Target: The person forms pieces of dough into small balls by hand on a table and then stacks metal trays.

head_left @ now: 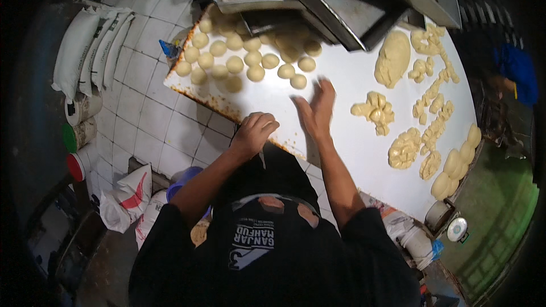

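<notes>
My left hand (255, 133) is curled near the front edge of the white table (341, 148). Its fingers are bent in, and whatever they may hold is hidden. My right hand (317, 109) rests edge-down over the tabletop with thumb and fingers apart, holding nothing. Just beyond it lie several round dough balls (255, 73), spread toward the far left corner. To its right sits a cluster of dough pieces (375, 112). Farther right are a large smooth lump of dough (393, 58) and a flattened, bumpy dough mass (404, 148).
Metal trays (335, 0) overhang the table's far side. Small dough pieces (435, 128) trail down the right, and smooth oval dough pieces (453, 165) line the right edge. White sacks (79, 51) stand at left; buckets (85, 131) are on the floor. A pot (439, 214) sits at lower right.
</notes>
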Available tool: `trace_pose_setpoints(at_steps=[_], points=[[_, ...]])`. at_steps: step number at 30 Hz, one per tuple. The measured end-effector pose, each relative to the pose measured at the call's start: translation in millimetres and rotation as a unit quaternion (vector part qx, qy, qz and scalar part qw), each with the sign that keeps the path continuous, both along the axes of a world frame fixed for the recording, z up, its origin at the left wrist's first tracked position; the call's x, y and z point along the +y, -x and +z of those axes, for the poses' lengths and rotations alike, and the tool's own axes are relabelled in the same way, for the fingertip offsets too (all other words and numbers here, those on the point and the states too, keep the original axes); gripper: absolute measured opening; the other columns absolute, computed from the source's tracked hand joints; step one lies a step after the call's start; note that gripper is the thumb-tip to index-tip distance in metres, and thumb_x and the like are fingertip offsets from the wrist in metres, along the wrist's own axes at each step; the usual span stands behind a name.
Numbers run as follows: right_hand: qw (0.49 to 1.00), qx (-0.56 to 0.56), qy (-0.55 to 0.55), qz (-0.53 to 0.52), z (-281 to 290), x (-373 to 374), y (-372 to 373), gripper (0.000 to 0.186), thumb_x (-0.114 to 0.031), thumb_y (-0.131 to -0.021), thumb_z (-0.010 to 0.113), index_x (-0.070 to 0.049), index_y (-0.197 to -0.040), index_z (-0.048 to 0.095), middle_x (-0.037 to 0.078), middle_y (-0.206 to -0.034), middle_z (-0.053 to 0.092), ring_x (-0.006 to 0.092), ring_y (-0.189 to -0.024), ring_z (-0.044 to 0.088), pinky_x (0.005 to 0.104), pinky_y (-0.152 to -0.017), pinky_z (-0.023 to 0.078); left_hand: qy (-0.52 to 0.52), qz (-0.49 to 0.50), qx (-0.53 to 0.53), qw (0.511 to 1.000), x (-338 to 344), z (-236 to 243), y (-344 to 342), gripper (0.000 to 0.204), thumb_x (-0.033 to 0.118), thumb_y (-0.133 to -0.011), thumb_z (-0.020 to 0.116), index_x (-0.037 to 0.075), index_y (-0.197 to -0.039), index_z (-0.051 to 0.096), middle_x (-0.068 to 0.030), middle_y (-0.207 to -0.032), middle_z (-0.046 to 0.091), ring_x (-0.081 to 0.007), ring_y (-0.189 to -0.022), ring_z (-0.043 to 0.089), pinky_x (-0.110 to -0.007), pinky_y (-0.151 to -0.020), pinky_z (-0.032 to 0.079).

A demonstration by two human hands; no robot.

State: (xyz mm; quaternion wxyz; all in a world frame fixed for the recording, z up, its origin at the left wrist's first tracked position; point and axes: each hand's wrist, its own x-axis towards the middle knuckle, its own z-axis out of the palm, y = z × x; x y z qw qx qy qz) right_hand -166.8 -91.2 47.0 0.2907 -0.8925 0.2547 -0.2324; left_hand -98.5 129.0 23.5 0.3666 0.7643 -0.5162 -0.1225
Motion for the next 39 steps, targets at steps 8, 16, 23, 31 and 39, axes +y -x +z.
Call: trace_pose_setpoints(at_steps=[8,16,23,31,39], points=[[0.940,0.115,-0.309,-0.088,10,-10,63,0.022,-0.018,-0.103,0.061,0.002,-0.113,0.065,0.020,-0.116,0.067,0.0353,-0.110,0.063,0.0441,-0.097,0.050,-0.022,0.059,-0.013,0.998,-52,34,48,0.068,0.035,-0.079,0.085,0.006,-0.136,0.062,-0.0167,-0.142,0.060,-0.0357,-0.139,0.049,-0.051,-0.113,0.039],[0.960,0.101,0.051,0.257,-32,-8,27,0.038,-0.041,-0.087,0.078,-0.008,-0.100,0.066,0.015,-0.108,0.061,0.0367,-0.107,0.058,0.0475,-0.091,0.046,-0.077,0.204,-0.001,0.976,83,14,53,0.055,0.010,-0.093,0.077,0.001,-0.143,0.057,-0.0225,-0.140,0.062,-0.0420,-0.131,0.058,-0.049,-0.110,0.047],[0.953,0.105,0.101,0.264,-30,-67,57,0.029,-0.036,-0.084,0.081,-0.009,-0.087,0.071,0.010,-0.099,0.064,0.0316,-0.101,0.058,0.0478,-0.090,0.046,-0.127,0.273,0.069,0.951,109,33,135,0.038,0.009,-0.098,0.070,0.001,-0.135,0.061,-0.0214,-0.128,0.066,-0.0403,-0.121,0.064,-0.046,-0.103,0.052],[0.931,0.092,0.044,0.351,-39,-78,72,0.030,-0.033,-0.090,0.077,-0.006,-0.089,0.063,0.016,-0.091,0.064,0.0382,-0.097,0.061,0.0528,-0.089,0.046,-0.157,0.340,0.121,0.919,131,23,177,0.033,0.010,-0.099,0.069,0.002,-0.131,0.063,-0.0205,-0.123,0.067,-0.0383,-0.110,0.068,-0.044,-0.093,0.056],[0.941,0.037,-0.162,0.296,-41,-9,100,0.024,-0.020,-0.101,0.058,-0.004,-0.118,0.061,0.021,-0.109,0.067,0.0381,-0.113,0.065,0.0584,-0.112,0.041,-0.181,0.371,0.148,0.899,139,41,213,0.033,0.011,-0.100,0.067,-0.003,-0.129,0.064,-0.0244,-0.114,0.068,-0.0410,-0.102,0.069,-0.045,-0.089,0.056]])
